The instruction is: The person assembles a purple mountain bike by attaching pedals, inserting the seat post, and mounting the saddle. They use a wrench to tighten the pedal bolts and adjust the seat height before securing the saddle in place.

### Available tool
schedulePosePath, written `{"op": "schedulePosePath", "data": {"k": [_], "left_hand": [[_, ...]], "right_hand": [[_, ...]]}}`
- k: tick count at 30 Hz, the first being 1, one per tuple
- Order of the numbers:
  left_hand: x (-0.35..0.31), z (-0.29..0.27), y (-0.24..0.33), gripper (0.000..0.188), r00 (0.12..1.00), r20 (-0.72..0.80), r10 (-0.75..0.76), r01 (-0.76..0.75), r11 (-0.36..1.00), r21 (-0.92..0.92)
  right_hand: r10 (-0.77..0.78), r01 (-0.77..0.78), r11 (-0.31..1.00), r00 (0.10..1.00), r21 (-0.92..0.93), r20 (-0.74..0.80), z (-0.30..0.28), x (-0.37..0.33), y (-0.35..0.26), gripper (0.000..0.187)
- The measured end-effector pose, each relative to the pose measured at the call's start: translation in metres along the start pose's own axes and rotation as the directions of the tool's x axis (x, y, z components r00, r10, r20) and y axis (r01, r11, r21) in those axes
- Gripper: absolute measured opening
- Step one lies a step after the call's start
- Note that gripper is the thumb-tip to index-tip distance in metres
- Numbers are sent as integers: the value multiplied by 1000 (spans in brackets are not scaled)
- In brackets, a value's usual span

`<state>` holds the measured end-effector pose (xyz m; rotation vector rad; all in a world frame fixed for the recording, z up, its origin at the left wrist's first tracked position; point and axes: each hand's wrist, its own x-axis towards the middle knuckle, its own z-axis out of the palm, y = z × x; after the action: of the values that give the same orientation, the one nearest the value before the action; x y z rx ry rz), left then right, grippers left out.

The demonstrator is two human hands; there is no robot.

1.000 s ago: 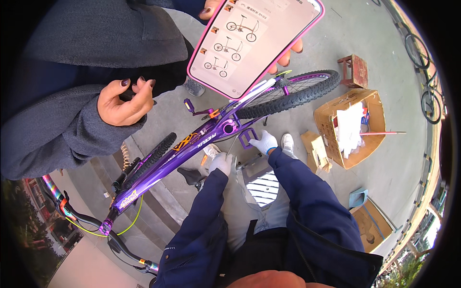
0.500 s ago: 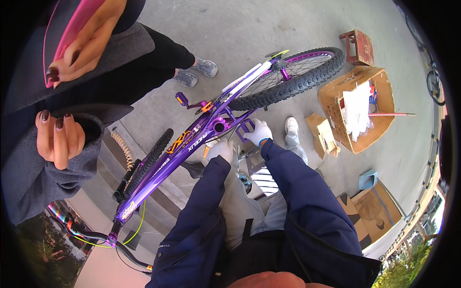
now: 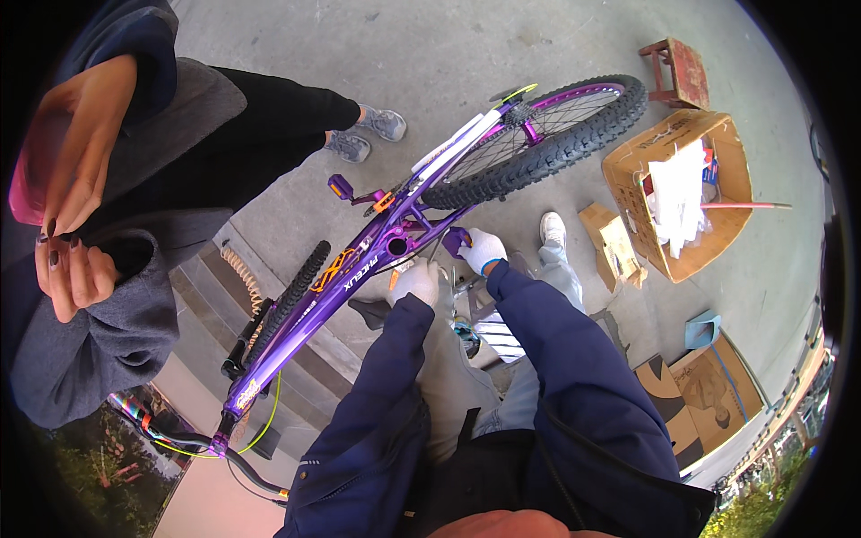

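Note:
The purple bicycle lies diagonally before me, its rear wheel at the far right and its handlebar at the near left. My right hand, in a white glove, has its fingers closed round a purple pedal on the frame's near side. Beside it my left hand, also gloved, is closed just below the frame. A thin grey bar shows above its fingers and a small orange piece shows at its left side; what it grips is mostly hidden. The other pedal sits on the far side.
At the left stands another person, hands near a pink object. To the right are an open cardboard box with white wrapping, a red stool, a smaller carton and a flat open box. A coiled hose hangs near the front wheel.
The pedal in my right hand has turned and now shows a narrower side. My left hand stays closed below the frame. The other person's hands have come together at the left.

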<state>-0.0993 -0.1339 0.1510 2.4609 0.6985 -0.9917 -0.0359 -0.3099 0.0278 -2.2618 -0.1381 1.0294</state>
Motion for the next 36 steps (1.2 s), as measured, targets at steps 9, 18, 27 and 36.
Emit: {"op": "schedulePosePath", "data": {"k": [9,18,27,36], "left_hand": [[3,2,-30,45,997,-21,69,-70,995,-64],[-22,39,-51,44,964,-231,129,-195,936,-294],[-105,70,-38,51,999,23,-45,50,823,-566],[-136,77,-41,56,998,22,-50,52,737,-673]], "right_hand": [[-52,51,999,998,11,39,-10,-2,0,35],[-69,94,984,986,-154,155,-22,-4,-5,47],[-90,148,945,975,-291,205,-26,-10,-19,65],[-50,121,916,980,-381,191,-16,-18,-34,62]]}}
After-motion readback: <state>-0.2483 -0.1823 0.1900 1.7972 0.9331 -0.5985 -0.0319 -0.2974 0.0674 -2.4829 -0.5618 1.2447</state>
